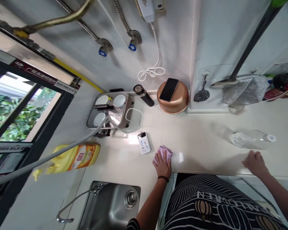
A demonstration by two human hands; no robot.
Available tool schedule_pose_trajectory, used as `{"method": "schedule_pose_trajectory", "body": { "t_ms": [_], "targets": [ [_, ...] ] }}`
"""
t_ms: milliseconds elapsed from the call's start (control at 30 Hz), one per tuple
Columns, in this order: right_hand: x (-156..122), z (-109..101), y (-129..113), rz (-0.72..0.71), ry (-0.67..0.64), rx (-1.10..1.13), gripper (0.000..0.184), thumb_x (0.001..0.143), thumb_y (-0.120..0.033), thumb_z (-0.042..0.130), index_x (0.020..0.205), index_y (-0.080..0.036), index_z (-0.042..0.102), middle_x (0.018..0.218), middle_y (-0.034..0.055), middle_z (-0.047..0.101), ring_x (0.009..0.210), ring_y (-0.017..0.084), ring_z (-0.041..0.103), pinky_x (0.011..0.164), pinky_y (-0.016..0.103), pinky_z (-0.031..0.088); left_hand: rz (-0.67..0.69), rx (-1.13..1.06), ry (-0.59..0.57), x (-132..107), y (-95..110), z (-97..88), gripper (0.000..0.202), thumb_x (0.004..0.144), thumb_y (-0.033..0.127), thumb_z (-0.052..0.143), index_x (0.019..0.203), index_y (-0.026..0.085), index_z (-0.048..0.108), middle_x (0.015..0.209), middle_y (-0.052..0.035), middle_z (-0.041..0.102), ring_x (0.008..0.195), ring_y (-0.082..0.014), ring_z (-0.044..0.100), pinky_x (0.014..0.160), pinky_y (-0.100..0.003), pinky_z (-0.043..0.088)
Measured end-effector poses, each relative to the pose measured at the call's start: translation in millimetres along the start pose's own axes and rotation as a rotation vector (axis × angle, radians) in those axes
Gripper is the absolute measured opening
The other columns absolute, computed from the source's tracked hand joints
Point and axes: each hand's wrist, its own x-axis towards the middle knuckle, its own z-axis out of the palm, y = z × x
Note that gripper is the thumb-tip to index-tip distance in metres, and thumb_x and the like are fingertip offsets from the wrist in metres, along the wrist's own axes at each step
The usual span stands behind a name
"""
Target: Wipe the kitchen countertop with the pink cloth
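Observation:
My left hand [163, 164] lies on a crumpled pink-purple cloth [167, 151] near the counter's front edge, fingers pressed over it. A dark band circles that wrist. Just beyond the cloth, to its left, a white power bank [144, 144] lies flat with a white cable attached. My right hand [256, 164] rests by the front edge farther right, its fingers curled and nothing visible in them. Close beyond it, a clear plastic bottle [252, 139] lies on its side, white cap to the right. The hand and bottle appear slightly apart.
A steel sink [103, 207] with a faucet [69, 204] is at lower left. Behind stand a dish tray [124, 119] with white bowls, a black thermos [145, 95], and a copper-coloured pot [182, 99] bearing a phone [169, 89]. A yellow detergent jug [86, 156] is left; a grey hose [62, 151] crosses there.

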Motion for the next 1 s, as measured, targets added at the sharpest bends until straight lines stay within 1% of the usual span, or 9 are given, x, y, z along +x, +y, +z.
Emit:
{"method": "schedule_pose_trajectory", "body": {
  "t_ms": [133,300,367,433,500,600,800,900,1000],
  "targets": [
    [0,0,-3,0.038,-0.014,0.064,0.094,0.079,-0.056,0.052,0.147,0.004,0.031,0.151,0.0387,0.032,0.143,0.056,0.034,0.113,0.064,0.033,0.257,-0.037,-0.04,27,77,-4.0,0.064,0.099,0.041,0.045,0.161,0.031,0.033,0.173,-0.012,0.017,0.159,-0.0378,0.013,0.124,-0.068,0.013],
    [0,2,-8,0.048,-0.018,0.059,0.092,0.081,-0.052,0.051,0.149,0.005,0.027,0.155,0.0402,0.027,0.147,0.054,0.03,0.116,0.062,0.03,0.89,-0.073,-0.135,3,173,25.7,0.062,0.099,0.052,0.046,0.158,0.038,0.037,0.173,-0.0064,0.021,0.159,-0.035,0.016,0.124,-0.069,0.013],
    [0,2,-10,0.055,-0.022,0.057,0.091,0.082,-0.052,0.051,0.15,0.004,0.027,0.156,0.0398,0.026,0.147,0.053,0.03,0.117,0.06,0.03,1.087,-0.067,-0.159,-9,195,35.9,0.058,0.101,0.053,0.042,0.157,0.04,0.039,0.172,-0.004,0.023,0.159,-0.0317,0.017,0.125,-0.067,0.011],
    [-1,1,-11,0.069,-0.021,0.057,0.092,0.082,-0.052,0.053,0.15,0.003,0.028,0.157,0.0386,0.025,0.148,0.052,0.029,0.118,0.059,0.029,1.166,-0.064,-0.185,-11,203,38.2,0.054,0.102,0.051,0.038,0.156,0.042,0.04,0.172,-0.0019,0.025,0.159,-0.0286,0.018,0.126,-0.066,0.011],
    [-1,1,-13,0.076,-0.003,0.067,0.094,0.08,-0.054,0.057,0.151,0.002,0.029,0.157,0.0365,0.027,0.148,0.051,0.03,0.118,0.059,0.029,1.103,-0.067,-0.195,2,198,31.9,0.053,0.103,0.049,0.037,0.155,0.042,0.04,0.171,-0.0008,0.027,0.158,-0.0277,0.019,0.126,-0.065,0.011],
    [-3,2,-15,0.066,0.036,0.1,0.1,0.077,-0.057,0.062,0.151,0.0,0.029,0.156,0.0352,0.029,0.148,0.051,0.03,0.119,0.059,0.029,0.793,-0.06,-0.146,40,172,10.5,0.054,0.102,0.044,0.039,0.156,0.041,0.041,0.172,-0.0017,0.024,0.159,-0.0296,0.016,0.126,-0.065,0.011],
    [-4,1,-16,0.073,0.047,0.169,0.096,0.076,-0.051,0.056,0.152,-0.001,0.026,0.159,0.0365,0.026,0.148,0.053,0.027,0.116,0.064,0.03,0.165,-0.064,-0.043,124,81,-43.3,0.058,0.104,0.042,0.027,0.161,0.036,0.03,0.174,-0.0046,0.012,0.16,-0.0306,0.009,0.125,-0.067,0.008],
    [-4,-1,-16,0.052,0.058,0.18,0.093,0.075,-0.047,0.055,0.151,-0.002,0.027,0.158,0.0361,0.028,0.147,0.053,0.028,0.115,0.065,0.031,0.047,-0.082,-0.006,133,41,-56.0,0.058,0.104,0.043,0.026,0.162,0.035,0.028,0.175,-0.0048,0.009,0.161,-0.0294,0.008,0.126,-0.065,0.009],
    [-5,-3,-16,0.059,0.034,0.162,0.093,0.076,-0.049,0.057,0.15,-0.002,0.028,0.156,0.0357,0.03,0.146,0.052,0.03,0.116,0.062,0.032,0.03,-0.06,0.03,111,23,-50.7,0.058,0.104,0.042,0.027,0.162,0.033,0.029,0.175,-0.0055,0.012,0.16,-0.0292,0.01,0.126,-0.063,0.01]
  ]
}}
